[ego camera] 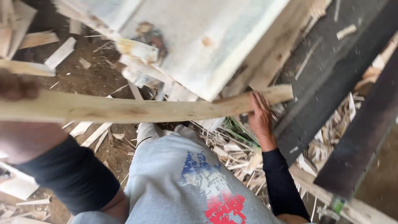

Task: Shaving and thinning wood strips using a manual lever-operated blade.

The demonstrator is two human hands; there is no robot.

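A long pale wooden plank [137, 108] runs level across the view from the left edge to the middle right. My left hand [16, 120] grips its near end at the far left, close to the camera and blurred. My right hand [260, 117] lies flat against the plank near its far end, fingers stretched upward. Both arms wear dark long sleeves. Below the plank I see my grey shirt [186, 178] with a blue and red print.
A large pale grey board [207, 37] leans above the plank, with a wooden beam [271, 54] beside it. Dark slanted boards [336, 91] stand at the right. Wood scraps and splinters [232, 157] litter the dirt floor [91, 79].
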